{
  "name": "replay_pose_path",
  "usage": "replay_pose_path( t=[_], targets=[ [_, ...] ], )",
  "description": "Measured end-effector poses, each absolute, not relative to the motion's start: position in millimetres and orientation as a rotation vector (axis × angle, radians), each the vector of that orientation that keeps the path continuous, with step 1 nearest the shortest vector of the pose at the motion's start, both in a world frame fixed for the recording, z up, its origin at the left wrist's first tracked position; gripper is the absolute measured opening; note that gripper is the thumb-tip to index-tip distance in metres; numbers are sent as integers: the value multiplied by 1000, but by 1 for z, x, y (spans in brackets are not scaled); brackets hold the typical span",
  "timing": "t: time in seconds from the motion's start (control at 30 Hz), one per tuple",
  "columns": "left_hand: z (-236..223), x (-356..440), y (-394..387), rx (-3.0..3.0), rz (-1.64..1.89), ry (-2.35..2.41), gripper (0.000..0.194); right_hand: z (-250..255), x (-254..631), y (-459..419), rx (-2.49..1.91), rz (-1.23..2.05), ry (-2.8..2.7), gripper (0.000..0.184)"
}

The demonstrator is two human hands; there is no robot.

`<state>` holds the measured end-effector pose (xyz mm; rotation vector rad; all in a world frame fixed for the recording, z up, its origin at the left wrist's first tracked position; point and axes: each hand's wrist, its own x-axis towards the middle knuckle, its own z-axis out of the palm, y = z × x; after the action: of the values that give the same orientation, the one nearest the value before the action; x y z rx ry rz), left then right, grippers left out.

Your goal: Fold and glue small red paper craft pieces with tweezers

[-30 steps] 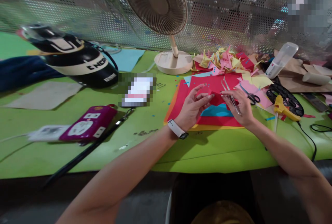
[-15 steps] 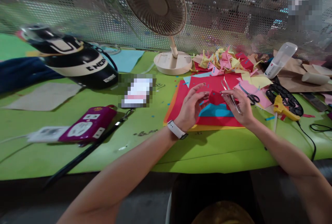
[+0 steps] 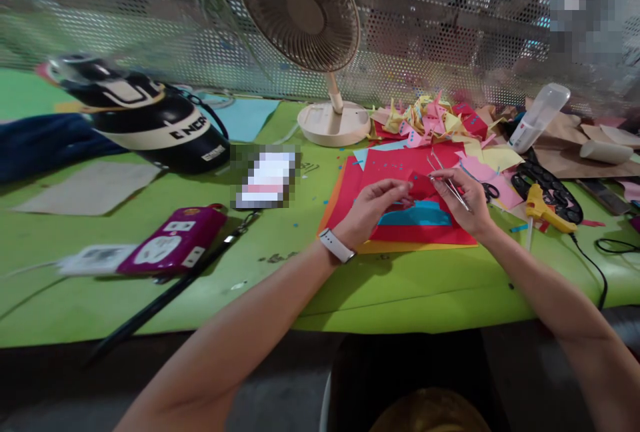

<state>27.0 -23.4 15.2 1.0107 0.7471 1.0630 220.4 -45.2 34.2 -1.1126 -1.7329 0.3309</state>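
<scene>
My left hand point(image 3: 373, 209), with a white watch on the wrist, pinches a small folded red paper piece point(image 3: 421, 185) over a stack of coloured paper sheets point(image 3: 400, 219). My right hand point(image 3: 465, 202) grips metal tweezers point(image 3: 447, 179) whose tips meet the red piece. A blue sheet shows just under the two hands. Both hands hover close together above the red top sheet.
A cream desk fan point(image 3: 320, 39) stands behind the sheets. A heap of folded paper shapes point(image 3: 430, 119), scissors point(image 3: 483, 187), a yellow glue gun point(image 3: 547, 209) and a glue bottle point(image 3: 540, 115) lie right. A black helmet point(image 3: 145, 122) and a purple power strip point(image 3: 170, 245) lie left on the green table point(image 3: 250, 285).
My left fingers have closed from a loose spread into a pinch on the red piece. The tweezers shifted slightly toward it.
</scene>
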Motion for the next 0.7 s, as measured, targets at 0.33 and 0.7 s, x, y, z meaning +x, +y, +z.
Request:
replay_pose_path(
  t=[0.33, 0.7],
  targets=[
    [14, 24, -23, 996, 944, 675, 29, 32, 226, -38, -1094, 423, -1810, 18],
    [14, 15, -7, 807, 1248, 801, 31, 55, 257, -24, -1099, 7, -1824, 33]
  ],
)
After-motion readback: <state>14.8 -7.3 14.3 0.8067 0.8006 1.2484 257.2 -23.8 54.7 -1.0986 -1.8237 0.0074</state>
